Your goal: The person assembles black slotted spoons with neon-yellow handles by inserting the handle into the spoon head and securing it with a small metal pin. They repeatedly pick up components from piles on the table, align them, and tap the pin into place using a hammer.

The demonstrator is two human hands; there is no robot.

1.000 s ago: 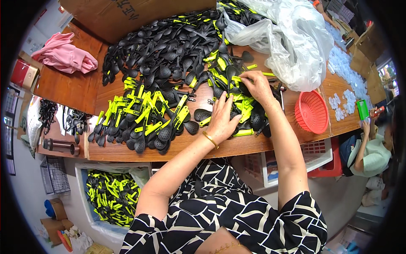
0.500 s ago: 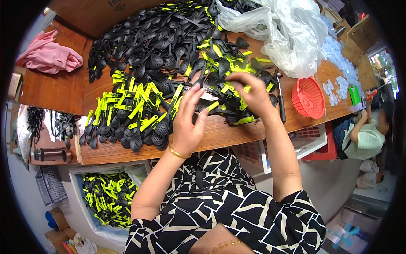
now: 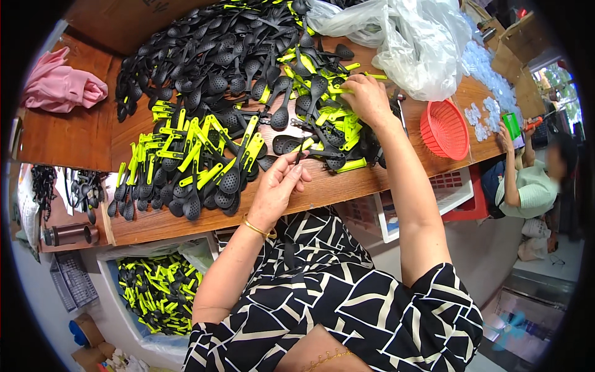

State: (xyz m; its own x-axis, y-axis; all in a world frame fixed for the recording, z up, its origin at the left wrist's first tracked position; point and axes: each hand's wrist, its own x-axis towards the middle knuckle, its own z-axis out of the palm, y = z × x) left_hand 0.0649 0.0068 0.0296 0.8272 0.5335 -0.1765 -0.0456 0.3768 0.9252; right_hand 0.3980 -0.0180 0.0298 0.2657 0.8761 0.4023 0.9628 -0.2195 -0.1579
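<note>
My left hand (image 3: pixel 282 189), with a gold bangle at the wrist, is closed near the table's front edge. Thumb and forefinger pinch a thin black piece (image 3: pixel 300 154); its full shape is hidden. My right hand (image 3: pixel 370 100) reaches into a heap of black utensils and lime-green handles, its fingertips closed on a lime-green handle (image 3: pixel 338 90). Between the hands lie black spoons (image 3: pixel 279 118) and loose lime-green handles (image 3: pixel 351 165). Left of them, slotted spoons with lime-green handles (image 3: pixel 204 158) form a stack. Behind spreads a large pile of black slotted spoon heads (image 3: pixel 217 56).
A red plastic basket (image 3: pixel 443 131) and a crumpled clear bag (image 3: pixel 427 56) are at the right. A pink cloth (image 3: pixel 65 84) lies at the left. Below the table sits a lined bin of lime-and-black utensils (image 3: pixel 158 291). Another person (image 3: pixel 527 186) works at far right.
My left hand has drawn back toward the table edge and now pinches a thin black piece. The right hand has moved farther into the lime-green handles. The view has shifted slightly.
</note>
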